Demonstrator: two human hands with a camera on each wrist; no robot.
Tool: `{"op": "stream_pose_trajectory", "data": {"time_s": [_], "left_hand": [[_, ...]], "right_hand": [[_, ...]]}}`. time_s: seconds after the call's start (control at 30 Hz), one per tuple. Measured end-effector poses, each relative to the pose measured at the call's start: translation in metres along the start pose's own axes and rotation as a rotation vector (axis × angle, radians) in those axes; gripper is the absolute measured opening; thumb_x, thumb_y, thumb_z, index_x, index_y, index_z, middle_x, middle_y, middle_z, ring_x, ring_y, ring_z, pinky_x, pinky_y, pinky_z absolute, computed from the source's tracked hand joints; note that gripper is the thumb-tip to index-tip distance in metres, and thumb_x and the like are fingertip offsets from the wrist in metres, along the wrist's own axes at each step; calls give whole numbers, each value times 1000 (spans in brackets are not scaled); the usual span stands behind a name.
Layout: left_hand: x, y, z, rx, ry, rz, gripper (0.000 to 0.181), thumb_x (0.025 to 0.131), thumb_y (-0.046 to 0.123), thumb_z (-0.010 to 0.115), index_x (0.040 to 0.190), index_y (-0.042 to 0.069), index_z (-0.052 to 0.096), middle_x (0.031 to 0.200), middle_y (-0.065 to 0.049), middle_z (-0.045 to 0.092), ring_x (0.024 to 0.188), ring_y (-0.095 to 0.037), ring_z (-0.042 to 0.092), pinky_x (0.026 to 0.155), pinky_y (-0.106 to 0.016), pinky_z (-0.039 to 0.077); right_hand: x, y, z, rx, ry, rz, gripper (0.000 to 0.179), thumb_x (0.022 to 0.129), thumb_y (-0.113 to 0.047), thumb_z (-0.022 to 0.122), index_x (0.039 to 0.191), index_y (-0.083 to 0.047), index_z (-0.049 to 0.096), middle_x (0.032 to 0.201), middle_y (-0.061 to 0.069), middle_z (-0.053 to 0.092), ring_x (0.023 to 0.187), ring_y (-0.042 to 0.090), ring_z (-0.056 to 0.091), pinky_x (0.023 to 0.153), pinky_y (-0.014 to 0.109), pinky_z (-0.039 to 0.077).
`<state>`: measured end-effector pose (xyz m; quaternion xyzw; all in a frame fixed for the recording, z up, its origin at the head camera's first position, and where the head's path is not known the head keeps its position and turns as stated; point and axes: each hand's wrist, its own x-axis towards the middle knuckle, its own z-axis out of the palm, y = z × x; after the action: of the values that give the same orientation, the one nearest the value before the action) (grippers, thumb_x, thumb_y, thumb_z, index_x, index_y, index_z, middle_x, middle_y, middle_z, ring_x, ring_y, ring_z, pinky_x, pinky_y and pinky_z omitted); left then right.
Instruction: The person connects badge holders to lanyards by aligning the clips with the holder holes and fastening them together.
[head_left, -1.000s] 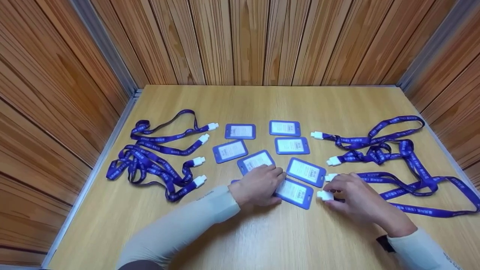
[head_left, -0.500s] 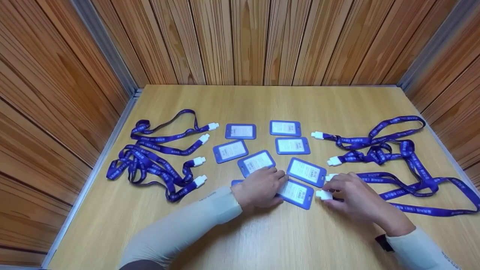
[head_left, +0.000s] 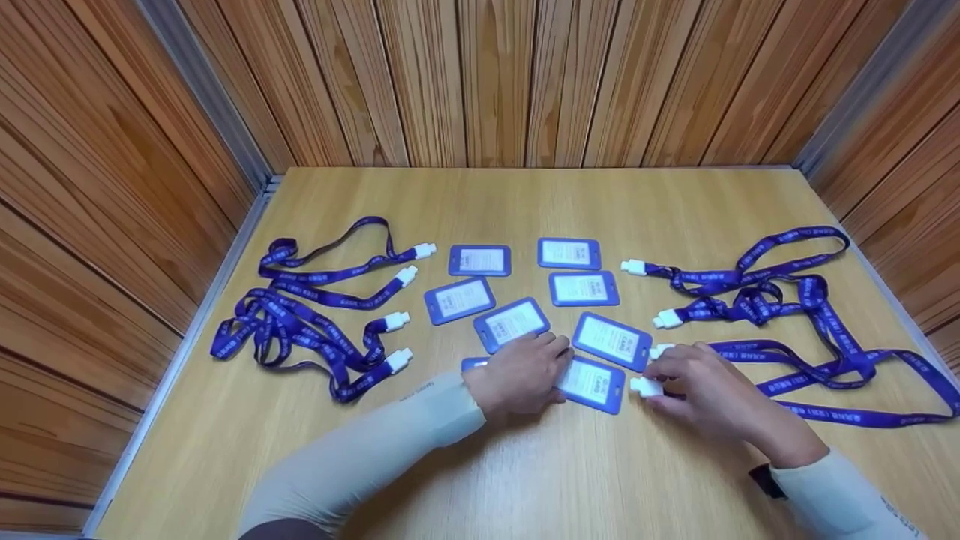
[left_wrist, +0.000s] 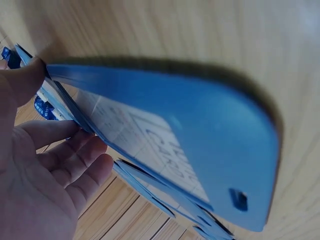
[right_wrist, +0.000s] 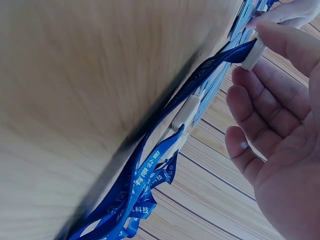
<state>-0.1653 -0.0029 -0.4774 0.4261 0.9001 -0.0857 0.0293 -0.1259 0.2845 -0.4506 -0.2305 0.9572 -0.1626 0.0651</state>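
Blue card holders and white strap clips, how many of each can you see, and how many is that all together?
Blue card holders: 8, one mostly hidden under the left hand
White strap clips: 8, one pinched by the right hand
Total: 16

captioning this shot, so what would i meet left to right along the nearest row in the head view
Left-side white clip, left hand, the blue card holder it grips, right-side white clip, right hand pinching that clip, lanyard strap.
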Motion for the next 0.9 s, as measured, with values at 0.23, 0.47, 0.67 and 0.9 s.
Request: {"op": "stream_pose_trajectory", "data": {"time_s": [0.23, 0.47, 0.67, 0.9], "left_hand": [[1, 1, 1, -13, 3, 0, 70, 101, 57, 54, 155, 14, 45, 150, -2, 50, 131, -18, 49, 118, -33, 35], [1, 2, 2, -30, 4, -2, 69, 101, 56, 54, 154, 13, 46, 147, -2, 51, 125, -18, 50, 116, -31, 37], [1, 2, 1, -35, 11, 1, 69, 100, 55, 55, 152, 11, 48, 145, -2, 52, 122, -17, 51, 116, -30, 38], [-1, 4, -1, -90, 5, -21, 69, 100, 56, 56, 153, 13, 47, 142, 1, 52, 115, -15, 50, 114, -27, 39]], "right_hand": [[1, 0, 1, 15, -7, -2, 28, 91, -31, 80, 116, -19, 78, 116, -3, 73, 109, 22, 63, 92, 48, 54], [1, 2, 3, 39, 25, -59, 30, 91, -25, 81, 118, -15, 78, 116, 0, 73, 110, 23, 65, 91, 49, 56], [1, 2, 4, 42, 27, -69, 32, 92, -25, 79, 121, -13, 77, 117, 1, 71, 107, 19, 63, 87, 43, 57], [1, 0, 3, 46, -1, -46, 32, 92, -24, 79, 122, -13, 77, 116, 1, 70, 104, 18, 62, 86, 42, 56]]}}
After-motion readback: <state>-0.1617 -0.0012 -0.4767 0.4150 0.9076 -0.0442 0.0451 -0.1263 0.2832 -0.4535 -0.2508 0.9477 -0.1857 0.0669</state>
